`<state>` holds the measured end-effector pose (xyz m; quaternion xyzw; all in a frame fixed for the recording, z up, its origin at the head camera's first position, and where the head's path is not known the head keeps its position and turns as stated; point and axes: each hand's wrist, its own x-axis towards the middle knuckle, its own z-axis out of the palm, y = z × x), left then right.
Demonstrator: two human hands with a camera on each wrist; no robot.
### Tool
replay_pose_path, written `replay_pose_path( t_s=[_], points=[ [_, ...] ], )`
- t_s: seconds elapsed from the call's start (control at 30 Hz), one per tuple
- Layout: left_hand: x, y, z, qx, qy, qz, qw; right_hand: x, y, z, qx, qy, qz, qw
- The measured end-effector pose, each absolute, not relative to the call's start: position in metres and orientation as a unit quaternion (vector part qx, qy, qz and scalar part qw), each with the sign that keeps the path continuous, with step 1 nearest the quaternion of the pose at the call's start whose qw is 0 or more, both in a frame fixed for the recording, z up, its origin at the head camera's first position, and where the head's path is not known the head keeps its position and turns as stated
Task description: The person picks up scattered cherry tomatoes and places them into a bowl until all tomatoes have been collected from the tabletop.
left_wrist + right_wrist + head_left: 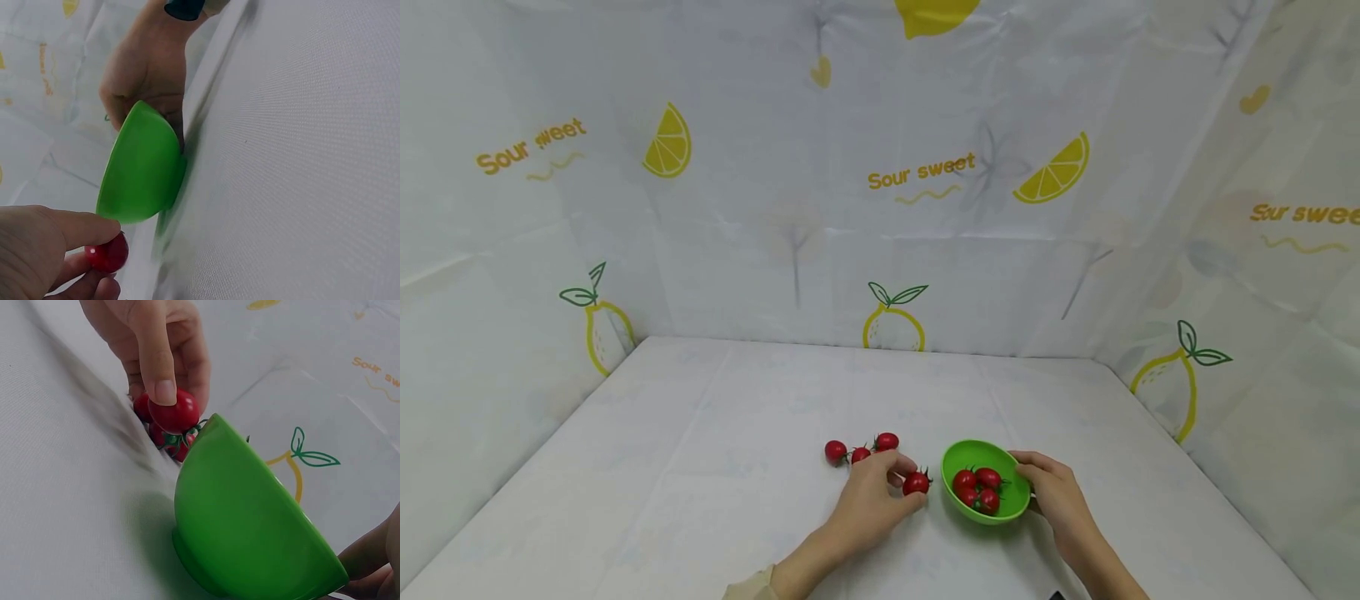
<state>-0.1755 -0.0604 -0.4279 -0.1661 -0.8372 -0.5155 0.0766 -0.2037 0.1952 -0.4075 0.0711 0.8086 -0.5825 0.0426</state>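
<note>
Between thumb and fingers, my left hand [874, 498] pinches a red cherry tomato [916, 483] with a green stem, just left of a green bowl [951, 497]. In the right wrist view this tomato [175, 412] is close to the bowl's rim. My right hand [1060, 498] grips the bowl by its right side, thumb at the rim, and the bowl leans toward the left hand. Several cherry tomatoes [988, 477] lie inside the bowl. Behind the left hand, more tomatoes [836, 452] rest on the table, partly hidden by the fingers.
A white cloth covers the table [737, 467]. Around it hang white sheets [737, 208] printed with lemons and lettering, meeting the table's back and side edges. A dark band [184, 7] shows on the right wrist.
</note>
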Motion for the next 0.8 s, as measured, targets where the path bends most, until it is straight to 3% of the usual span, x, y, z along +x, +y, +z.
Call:
replay_pose_path(
  t_s=[0.8],
  points=[
    [-0.1772,-0.0592,-0.4227,-0.164,-0.834,-0.522,0.077,-0.2044,0.1951,-0.4071,0.074,0.802,-0.592,0.041]
  ],
)
